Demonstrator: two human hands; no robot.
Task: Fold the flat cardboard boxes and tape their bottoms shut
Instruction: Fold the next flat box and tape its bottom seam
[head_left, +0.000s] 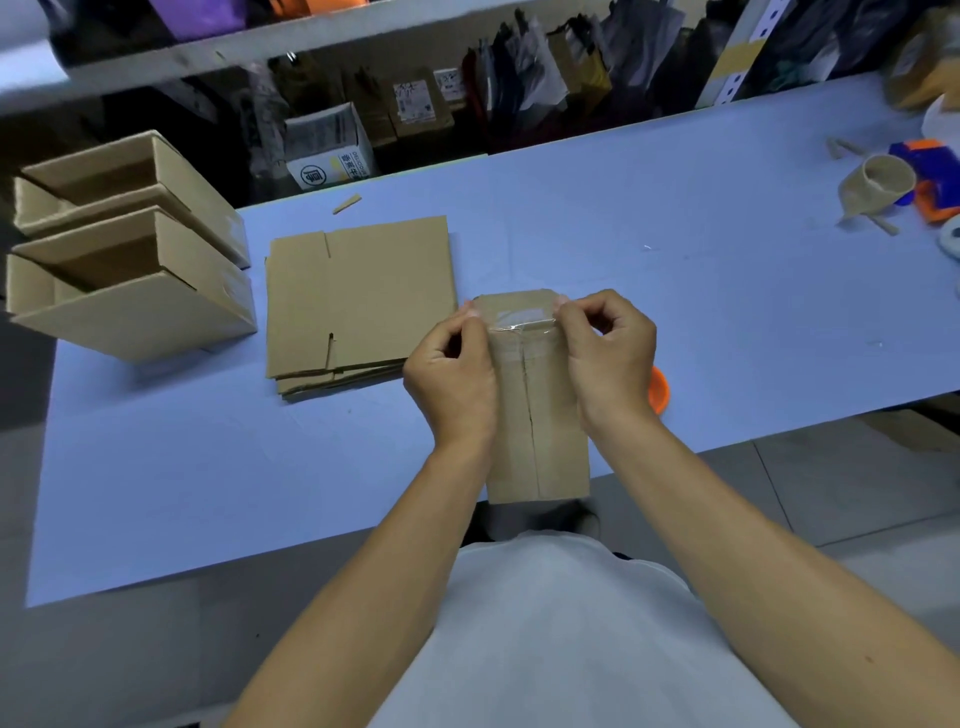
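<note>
A folded cardboard box (537, 415) stands bottom-up at the near edge of the blue table (675, 270), its flap seam facing me. Clear tape (519, 319) runs over its far end. My left hand (452, 379) grips the box's left side, thumb and fingertips pinching at the tape's edge. My right hand (608, 358) grips the right side the same way, fingers curled at the tape's right corner. A stack of flat cardboard boxes (358, 301) lies just left of my hands.
Two folded open boxes (130, 249) lie on their sides at the table's left end. A brown tape roll (878, 184) and an orange-blue dispenser (930, 176) sit far right. An orange object (658, 389) peeks from behind my right hand. Shelves with packages stand behind.
</note>
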